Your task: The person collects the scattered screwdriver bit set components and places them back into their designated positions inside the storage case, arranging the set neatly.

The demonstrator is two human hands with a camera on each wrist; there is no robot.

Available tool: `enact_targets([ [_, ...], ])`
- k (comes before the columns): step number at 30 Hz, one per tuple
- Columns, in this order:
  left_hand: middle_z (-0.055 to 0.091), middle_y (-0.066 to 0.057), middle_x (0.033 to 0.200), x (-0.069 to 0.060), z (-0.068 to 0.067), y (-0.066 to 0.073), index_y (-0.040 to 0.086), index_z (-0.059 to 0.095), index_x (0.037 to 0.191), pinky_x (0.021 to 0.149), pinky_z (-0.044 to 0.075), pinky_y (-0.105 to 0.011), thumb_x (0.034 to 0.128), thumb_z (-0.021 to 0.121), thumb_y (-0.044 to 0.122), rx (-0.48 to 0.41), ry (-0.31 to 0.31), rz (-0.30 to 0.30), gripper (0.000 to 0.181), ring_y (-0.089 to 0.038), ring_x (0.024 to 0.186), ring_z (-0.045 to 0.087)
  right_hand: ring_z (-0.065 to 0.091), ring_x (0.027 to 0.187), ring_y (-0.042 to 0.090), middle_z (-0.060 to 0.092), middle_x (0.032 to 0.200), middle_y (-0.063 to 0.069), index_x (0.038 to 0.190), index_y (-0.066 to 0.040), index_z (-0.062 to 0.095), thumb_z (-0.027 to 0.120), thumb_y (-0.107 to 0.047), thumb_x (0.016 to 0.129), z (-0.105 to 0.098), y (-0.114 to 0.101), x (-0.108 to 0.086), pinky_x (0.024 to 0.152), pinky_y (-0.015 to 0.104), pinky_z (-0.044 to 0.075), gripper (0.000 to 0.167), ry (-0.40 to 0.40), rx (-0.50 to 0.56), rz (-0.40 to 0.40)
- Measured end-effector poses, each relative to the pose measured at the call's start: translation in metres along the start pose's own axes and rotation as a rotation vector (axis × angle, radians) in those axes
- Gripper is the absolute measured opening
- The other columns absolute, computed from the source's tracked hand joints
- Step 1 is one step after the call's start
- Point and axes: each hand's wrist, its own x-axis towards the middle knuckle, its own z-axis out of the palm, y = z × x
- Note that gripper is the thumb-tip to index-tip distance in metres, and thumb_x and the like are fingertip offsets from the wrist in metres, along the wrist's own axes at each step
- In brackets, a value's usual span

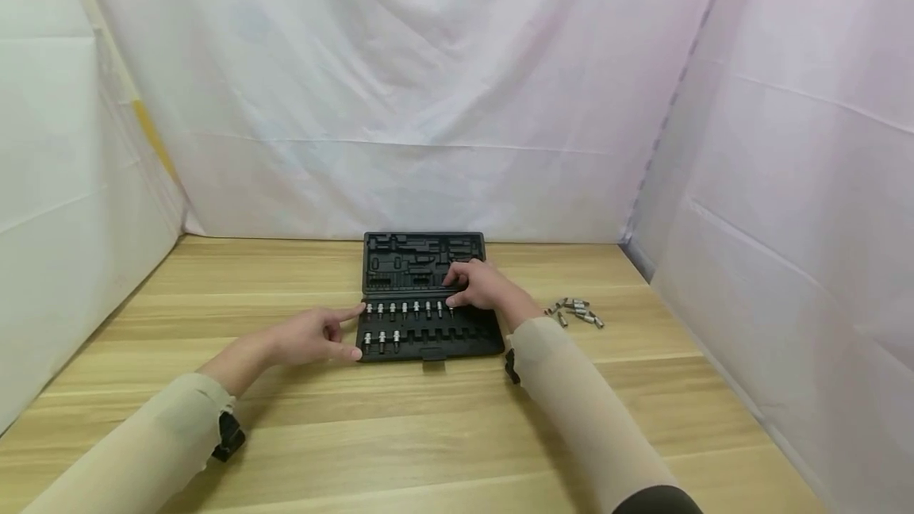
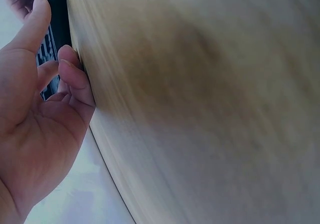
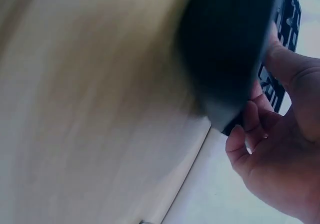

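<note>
The black case (image 1: 428,324) lies at frame centre, its left edge touched by the loose-fingered left hand (image 1: 309,335); the right hand (image 1: 482,287), finger and thumb parted, should press the upper-row socket (image 1: 452,312) at its thumb squarely down.

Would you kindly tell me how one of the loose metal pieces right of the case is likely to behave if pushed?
The loose metal pieces look roughly cylindrical, mostly lying on their sides, so one would probably roll on the flat table. Their silvery shine suggests they are likely stiff, and perhaps slippery and heavy for their size.
</note>
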Motion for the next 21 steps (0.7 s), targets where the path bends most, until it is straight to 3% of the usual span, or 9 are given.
enact_targets([
  [11,0.061,-0.004,0.086,-0.001,-0.001,-0.001,0.011,0.034,0.173,0.063,0.045,-0.026,0.0967,0.085,0.04,-0.015,0.004,0.0,0.096,-0.014,0.073,0.048,0.049,0.123,0.032,0.06,0.135,0.009,0.128,-0.028,0.066,0.077,-0.037,0.104,-0.001,-0.016,0.003,0.107,0.051,0.047,0.028,-0.032,-0.16,0.071],
  [17,0.061,-0.004,0.086,0.0,-0.001,-0.001,0.012,0.035,0.172,0.063,0.045,-0.027,0.0963,0.085,0.041,-0.012,0.001,0.0,0.096,-0.014,0.073,0.048,0.049,0.129,0.034,0.058,0.141,0.009,0.131,-0.029,0.063,0.075,-0.041,0.105,0.001,-0.017,0.001,0.11,0.052,0.046,0.031,-0.03,-0.22,0.084],
  [21,0.062,-0.004,0.086,0.0,0.0,0.0,0.012,0.034,0.173,0.063,0.045,-0.026,0.0963,0.085,0.041,-0.007,-0.001,-0.001,0.096,-0.014,0.073,0.048,0.05,0.131,0.035,0.058,0.143,0.01,0.133,-0.028,0.064,0.076,-0.04,0.105,0.001,-0.016,0.0,0.113,0.053,0.045,0.032,-0.027,-0.204,0.086],
])
